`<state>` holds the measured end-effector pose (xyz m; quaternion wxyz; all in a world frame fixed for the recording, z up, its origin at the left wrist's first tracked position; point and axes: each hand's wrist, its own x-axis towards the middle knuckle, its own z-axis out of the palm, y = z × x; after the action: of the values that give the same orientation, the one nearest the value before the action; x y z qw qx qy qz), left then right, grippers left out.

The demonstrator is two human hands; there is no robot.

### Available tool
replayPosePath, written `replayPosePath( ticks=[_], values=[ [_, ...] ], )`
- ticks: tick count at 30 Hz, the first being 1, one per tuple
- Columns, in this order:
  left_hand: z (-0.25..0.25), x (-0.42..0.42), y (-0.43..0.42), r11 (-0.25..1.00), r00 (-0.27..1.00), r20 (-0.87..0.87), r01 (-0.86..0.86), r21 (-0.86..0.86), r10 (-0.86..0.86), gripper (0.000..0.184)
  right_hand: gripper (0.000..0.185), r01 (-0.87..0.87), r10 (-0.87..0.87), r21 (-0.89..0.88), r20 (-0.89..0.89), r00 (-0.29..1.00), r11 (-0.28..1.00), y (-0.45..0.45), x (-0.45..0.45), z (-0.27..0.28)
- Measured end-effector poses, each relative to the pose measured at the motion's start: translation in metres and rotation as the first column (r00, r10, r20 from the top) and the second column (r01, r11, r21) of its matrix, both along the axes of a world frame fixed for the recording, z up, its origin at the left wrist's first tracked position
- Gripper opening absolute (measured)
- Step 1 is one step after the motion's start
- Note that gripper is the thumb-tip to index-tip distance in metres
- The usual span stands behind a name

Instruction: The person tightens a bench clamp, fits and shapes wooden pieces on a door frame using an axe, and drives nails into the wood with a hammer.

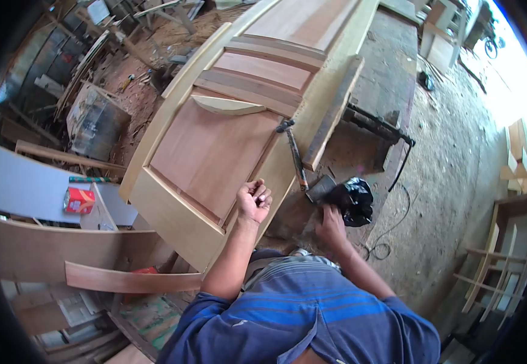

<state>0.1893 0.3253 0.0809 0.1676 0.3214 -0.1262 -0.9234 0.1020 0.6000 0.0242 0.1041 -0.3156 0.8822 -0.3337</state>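
My left hand [255, 201] is over the lower edge of a wooden panel door [206, 142], palm up with the fingers curled in. Something small and dark shows between those fingers, too small to name. My right hand [331, 224] reaches down at the near side of a black plastic bag [355, 203]; its fingertips are hidden. Beside the bag is a flat grey block [321, 188]. A hammer [294, 151] lies on the door's edge, its handle pointing toward the bag. On the door's panel rests a curved light wood offcut [227, 105].
A bar clamp [378, 124] and a wooden batten [336, 112] lie along the door's right side on the workbench [390, 48]. A cable [390, 242] loops at the right. At left are a red tin [80, 201] and wooden boards [51, 239].
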Motion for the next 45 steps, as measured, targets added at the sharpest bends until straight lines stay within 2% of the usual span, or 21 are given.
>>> replayPosePath(
  ticks=[1, 4, 7, 10, 11, 13, 16, 17, 18, 19, 20, 23, 24, 27, 28, 32, 33, 35, 37, 42, 45],
  values=[
    [0.002, 0.0, 0.001, 1.0, 1.0, -0.014, 0.017, -0.017, -0.017, 0.02, 0.048, 0.006, -0.002, 0.096, -0.047, 0.999, 0.995, 0.008, 0.008, -0.005],
    [0.009, 0.003, 0.005, 0.998, 0.997, -0.055, 0.049, -0.049, -0.052, 0.019, 0.051, 0.104, -0.095, 0.176, -0.057, 0.994, 0.979, 0.008, 0.012, -0.019],
    [0.013, 0.01, 0.006, 0.994, 0.992, -0.102, 0.073, -0.079, -0.081, 0.026, 0.058, 0.108, -0.139, 0.317, 0.076, 0.987, 0.942, -0.004, -0.003, -0.02],
    [0.012, 0.035, 0.008, 0.989, 0.975, -0.168, 0.139, -0.044, -0.145, 0.029, 0.062, 0.041, -0.064, 0.359, 0.054, 0.996, 0.932, -0.012, -0.005, -0.041],
    [0.011, 0.044, 0.008, 0.987, 0.97, -0.182, 0.156, -0.04, -0.161, 0.029, 0.062, 0.052, -0.074, 0.316, 0.06, 0.995, 0.947, -0.011, -0.005, -0.046],
    [0.023, 0.063, 0.01, 0.985, 0.984, -0.079, 0.152, -0.078, -0.158, 0.023, 0.062, 0.057, -0.077, 0.231, 0.078, 0.994, 0.971, -0.008, 0.0, -0.048],
    [0.014, 0.096, 0.008, 0.987, 0.987, 0.108, 0.131, -0.096, -0.121, 0.021, 0.057, 0.055, -0.101, 0.159, 0.295, 0.95, 0.986, -0.009, -0.022, -0.045],
    [0.014, 0.107, 0.004, 0.985, 0.986, 0.118, 0.134, -0.111, -0.121, 0.021, 0.053, 0.059, -0.106, 0.137, 0.363, 0.926, 0.989, -0.01, -0.025, -0.046],
    [0.015, 0.119, -0.001, 0.981, 0.983, 0.132, 0.148, -0.125, -0.132, 0.02, 0.043, 0.153, -0.155, 0.06, 0.65, 0.744, 0.986, -0.012, -0.026, -0.043],
    [0.016, 0.131, -0.007, 0.975, 0.977, 0.146, 0.173, -0.137, -0.153, 0.019, 0.033, 0.275, -0.156, 0.023, 0.866, 0.475, 0.961, -0.018, -0.019, -0.027],
    [0.018, 0.138, -0.011, 0.973, 0.98, 0.148, 0.159, -0.168, -0.135, 0.02, 0.019, 0.379, -0.069, -0.059, 0.946, 0.316, 0.923, -0.023, -0.005, -0.01],
    [0.012, 0.161, -0.036, 0.968, 0.968, 0.175, 0.204, -0.147, -0.178, 0.022, 0.023, 0.589, -0.03, -0.198, 0.935, 0.353, 0.784, -0.029, 0.033, -0.018],
    [0.015, 0.168, -0.045, 0.957, 0.964, 0.175, 0.23, -0.179, -0.199, 0.024, 0.03, 0.669, 0.023, -0.273, 0.934, 0.358, 0.691, -0.036, 0.053, -0.018],
    [0.011, 0.196, -0.077, 0.917, 0.947, 0.173, 0.31, -0.252, -0.272, 0.024, 0.032, 0.677, -0.037, -0.386, 0.853, 0.521, 0.626, -0.078, 0.113, 0.044],
    [0.008, 0.207, -0.089, 0.889, 0.937, 0.179, 0.343, -0.303, -0.301, 0.025, 0.03, 0.678, -0.026, -0.409, 0.845, 0.534, 0.611, -0.094, 0.129, 0.058],
    [-0.004, 0.261, -0.137, 0.868, 0.913, 0.179, 0.405, -0.288, -0.367, 0.026, 0.02, 0.511, -0.143, -0.358, 0.694, 0.705, 0.781, -0.133, 0.165, 0.04],
    [-0.007, 0.272, -0.152, 0.861, 0.903, 0.172, 0.428, -0.276, -0.394, 0.026, 0.015, 0.503, -0.112, -0.371, 0.708, 0.697, 0.781, -0.144, 0.171, 0.028],
    [-0.018, 0.297, -0.176, 0.853, 0.888, 0.158, 0.459, -0.247, -0.432, 0.027, 0.016, 0.552, -0.199, -0.307, 0.711, 0.675, 0.776, -0.18, 0.198, 0.033],
    [-0.023, 0.317, -0.195, 0.873, 0.901, 0.137, 0.433, -0.224, -0.412, 0.027, 0.017, 0.543, -0.17, -0.283, 0.75, 0.639, 0.791, -0.204, 0.215, 0.024],
    [-0.02, 0.347, -0.236, 0.865, 0.915, 0.217, 0.395, -0.31, -0.34, 0.027, 0.014, 0.416, -0.21, -0.178, 0.652, 0.728, 0.892, -0.226, 0.259, 0.026],
    [-0.026, 0.357, -0.27, 0.852, 0.92, 0.26, 0.375, -0.365, -0.293, 0.028, 0.016, 0.394, -0.228, -0.133, 0.633, 0.74, 0.91, -0.22, 0.272, 0.022]
  ],
)
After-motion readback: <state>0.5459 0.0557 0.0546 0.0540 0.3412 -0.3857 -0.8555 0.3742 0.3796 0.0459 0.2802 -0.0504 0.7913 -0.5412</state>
